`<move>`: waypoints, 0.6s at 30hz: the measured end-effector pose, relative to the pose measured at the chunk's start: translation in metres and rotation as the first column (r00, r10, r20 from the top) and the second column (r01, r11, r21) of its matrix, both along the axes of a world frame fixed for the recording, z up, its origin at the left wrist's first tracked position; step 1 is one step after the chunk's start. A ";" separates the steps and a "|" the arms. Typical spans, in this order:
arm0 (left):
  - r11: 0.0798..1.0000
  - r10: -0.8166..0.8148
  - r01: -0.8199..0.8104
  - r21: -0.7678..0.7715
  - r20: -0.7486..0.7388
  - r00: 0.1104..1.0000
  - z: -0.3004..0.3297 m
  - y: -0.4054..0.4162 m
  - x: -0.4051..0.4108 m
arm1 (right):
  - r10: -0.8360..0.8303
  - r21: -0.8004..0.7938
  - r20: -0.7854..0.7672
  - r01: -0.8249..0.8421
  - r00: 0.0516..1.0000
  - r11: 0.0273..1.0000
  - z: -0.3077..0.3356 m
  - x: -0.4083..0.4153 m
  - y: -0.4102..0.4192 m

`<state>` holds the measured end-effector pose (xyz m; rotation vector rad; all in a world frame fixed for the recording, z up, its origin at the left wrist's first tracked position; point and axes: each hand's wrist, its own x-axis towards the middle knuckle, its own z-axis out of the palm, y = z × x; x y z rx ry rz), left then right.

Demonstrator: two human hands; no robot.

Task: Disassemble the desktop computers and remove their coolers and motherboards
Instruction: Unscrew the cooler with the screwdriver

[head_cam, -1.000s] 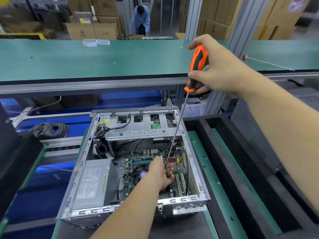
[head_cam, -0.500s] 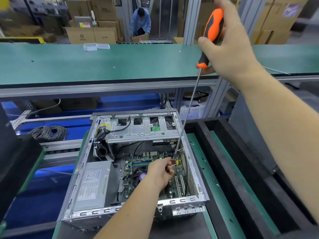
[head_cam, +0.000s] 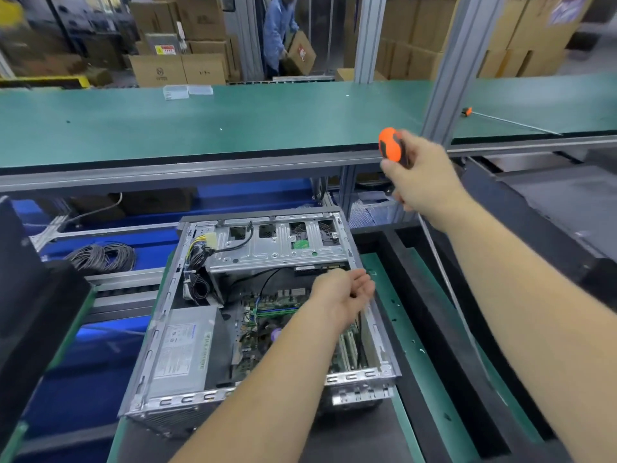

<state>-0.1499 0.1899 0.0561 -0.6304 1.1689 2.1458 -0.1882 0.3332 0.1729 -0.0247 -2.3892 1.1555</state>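
Head cam looks down on the case (head_cam: pixel 260 315), sitting lower centre of the frame on the green bench with its side panel already off. So far only the opening-up seems done: the motherboard (head_cam: pixel 267 315) is still in the bottom of the case, the PSU (head_cam: pixel 183 349) is still bolted in at lower left, and the drive cage (head_cam: pixel 277 243) with its cables sits across the top. Can't really make out a cooler, the arm covers that spot.

Left hand (head_cam: pixel 344 294) hovers over the case's right edge, palm up, fingers loosely cupped; can't tell if there's a screw in it. Right hand (head_cam: pixel 420 177), upper right of centre, is wrapped around an orange screwdriver (head_cam: pixel 390 145), shaft running down to the right of the case.

I'd guess board screws are mid-removal, so most of the job is left.
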 end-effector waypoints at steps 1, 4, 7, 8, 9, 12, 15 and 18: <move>0.999 -0.032 0.032 -0.028 -0.019 0.999 0.001 0.014 0.000 | -0.021 -0.024 0.042 0.022 0.999 0.999 -0.015 0.001 0.009; 0.989 -0.109 0.104 -0.104 -0.047 0.993 0.000 0.054 -0.004 | -0.097 -0.128 0.148 0.116 0.984 0.985 -0.062 0.009 0.043; 0.963 -0.174 0.165 -0.211 -0.026 0.984 -0.002 0.091 -0.010 | -0.171 -0.177 0.213 0.211 0.962 0.961 -0.108 0.021 0.080; 0.954 -0.188 0.178 -0.241 -0.015 0.982 -0.003 0.101 -0.013 | -0.189 -0.173 0.227 0.230 0.955 0.958 -0.120 0.026 0.092; 0.945 -0.195 0.189 -0.267 0.004 0.981 -0.004 0.109 -0.015 | -0.200 -0.171 0.242 0.245 0.949 0.954 -0.131 0.031 0.103; 0.945 -0.198 0.214 -0.249 0.086 0.976 -0.013 0.128 -0.020 | -0.208 -0.184 0.276 0.264 0.938 0.947 -0.153 0.043 0.127; 0.891 -0.326 0.355 -0.282 0.146 0.934 -0.019 0.131 -0.026 | -0.192 -0.184 0.296 0.253 0.936 0.950 -0.164 0.047 0.132; 0.827 -0.423 0.422 -0.371 0.084 0.902 0.001 0.119 -0.027 | -0.129 -0.223 0.347 0.216 0.929 0.951 -0.169 0.043 0.116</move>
